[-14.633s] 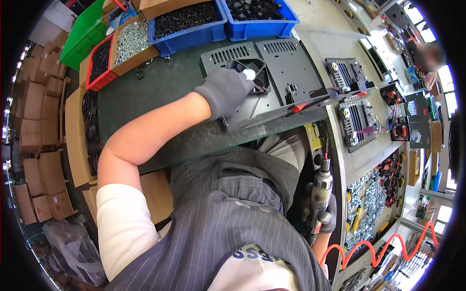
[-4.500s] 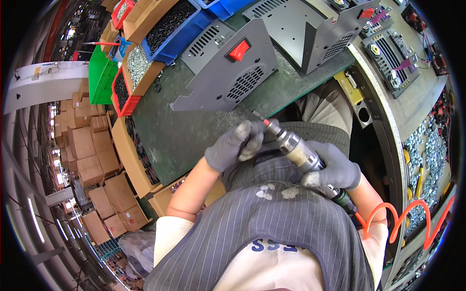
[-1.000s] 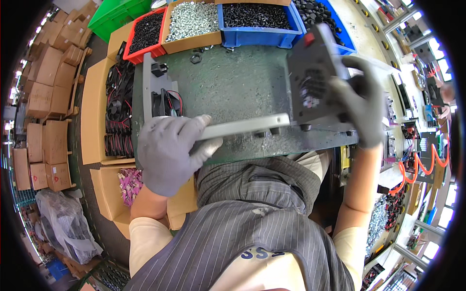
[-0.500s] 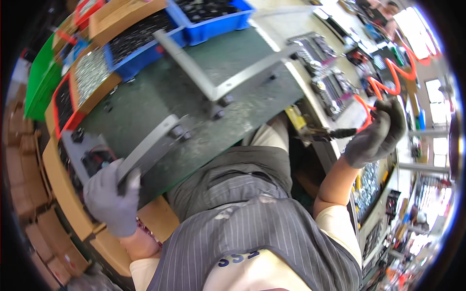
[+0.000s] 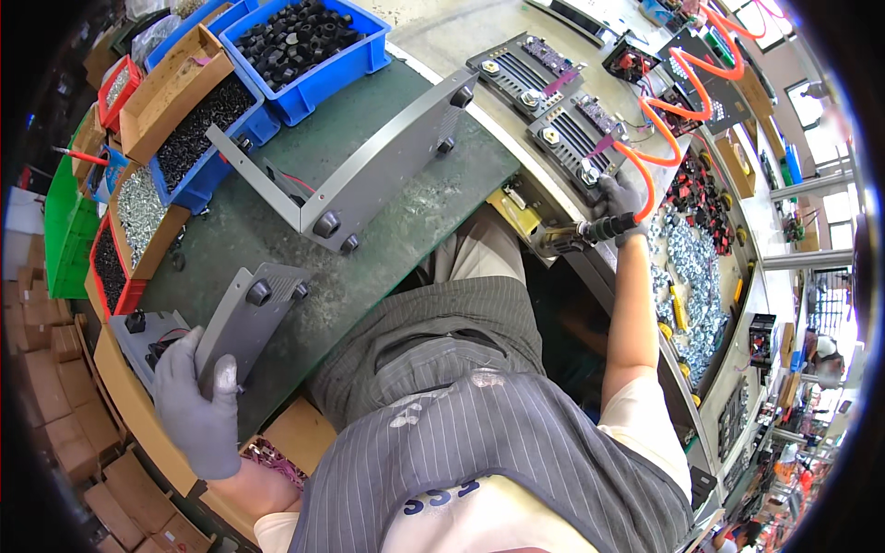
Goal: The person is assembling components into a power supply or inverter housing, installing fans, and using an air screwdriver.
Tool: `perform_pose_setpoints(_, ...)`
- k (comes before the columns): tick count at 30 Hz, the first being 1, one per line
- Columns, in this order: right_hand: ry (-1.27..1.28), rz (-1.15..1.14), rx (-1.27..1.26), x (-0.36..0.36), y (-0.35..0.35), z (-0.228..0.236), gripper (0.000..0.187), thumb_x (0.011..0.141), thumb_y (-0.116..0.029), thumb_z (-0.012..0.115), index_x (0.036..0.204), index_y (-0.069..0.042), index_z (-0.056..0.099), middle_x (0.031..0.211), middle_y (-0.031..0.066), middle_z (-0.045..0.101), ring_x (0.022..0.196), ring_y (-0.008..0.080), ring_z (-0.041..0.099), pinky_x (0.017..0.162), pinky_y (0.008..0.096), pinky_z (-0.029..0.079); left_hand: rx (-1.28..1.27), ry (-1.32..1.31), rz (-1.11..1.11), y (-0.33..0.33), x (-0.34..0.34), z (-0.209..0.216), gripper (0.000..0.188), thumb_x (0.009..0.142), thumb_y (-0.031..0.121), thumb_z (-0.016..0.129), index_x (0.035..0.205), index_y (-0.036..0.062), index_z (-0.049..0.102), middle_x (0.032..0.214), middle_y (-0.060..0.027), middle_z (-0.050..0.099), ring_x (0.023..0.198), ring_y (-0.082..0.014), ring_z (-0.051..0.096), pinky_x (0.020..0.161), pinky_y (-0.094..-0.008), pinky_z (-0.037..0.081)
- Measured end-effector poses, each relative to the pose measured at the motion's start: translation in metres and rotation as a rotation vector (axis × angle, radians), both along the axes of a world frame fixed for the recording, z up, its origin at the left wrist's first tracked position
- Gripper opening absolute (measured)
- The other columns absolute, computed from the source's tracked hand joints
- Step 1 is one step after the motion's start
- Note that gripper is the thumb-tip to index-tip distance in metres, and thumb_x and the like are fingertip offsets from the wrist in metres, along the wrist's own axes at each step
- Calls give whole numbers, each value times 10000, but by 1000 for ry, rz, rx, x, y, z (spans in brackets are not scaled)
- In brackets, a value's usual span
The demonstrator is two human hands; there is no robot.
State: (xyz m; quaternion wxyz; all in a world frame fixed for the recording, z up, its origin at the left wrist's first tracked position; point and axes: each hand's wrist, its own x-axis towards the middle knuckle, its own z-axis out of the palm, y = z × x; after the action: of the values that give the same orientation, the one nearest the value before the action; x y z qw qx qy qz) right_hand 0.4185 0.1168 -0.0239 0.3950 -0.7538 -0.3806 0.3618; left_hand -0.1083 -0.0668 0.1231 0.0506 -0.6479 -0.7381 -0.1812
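Note:
My left hand (image 5: 196, 405), in a grey glove, grips the end of a grey bent metal panel (image 5: 244, 313) at the left of the green work mat. Black rubber feet stick out of that panel. A second grey metal panel (image 5: 369, 166) with black feet stands on the mat beyond it. At the right, my gloved right hand (image 5: 627, 195) is beside a dark circuit-board module (image 5: 583, 138). The red coiled hose and the black end of an air screwdriver (image 5: 583, 234) cover part of it, so its grip is hidden.
Blue bins (image 5: 309, 78) of black parts stand at the back left. Beside them are an open cardboard box (image 5: 175, 101), a tray of silvery screws (image 5: 138, 217) and a red bin (image 5: 111, 267). A red coiled hose (image 5: 659, 120) hangs at the right, above a tray of metal parts (image 5: 691, 295).
My right hand has come down and inward from its raised place at the right, to the module and the screwdriver's hose. The left hand keeps its grip on the panel, and the view has shifted.

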Motion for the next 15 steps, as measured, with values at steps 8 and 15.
perform_pose_setpoints(8,331,-306,310,-1,-94,45,152,872,-183,498,922,-62,575,590,-19,477,376,38,371,321,174,258,-79,31,19,18,4,-4,548,815,509,560,1132,62,579,1001,-142,594,952,-324,556,823,-398,427)
perform_pose_setpoints(15,-22,-506,763,-5,-150,128,283,859,-229,526,1038,-25,605,641,32,561,360,34,340,318,168,241,-55,29,55,17,2,-9,501,804,515,568,1102,112,591,975,-122,609,894,-330,579,758,-401,453)
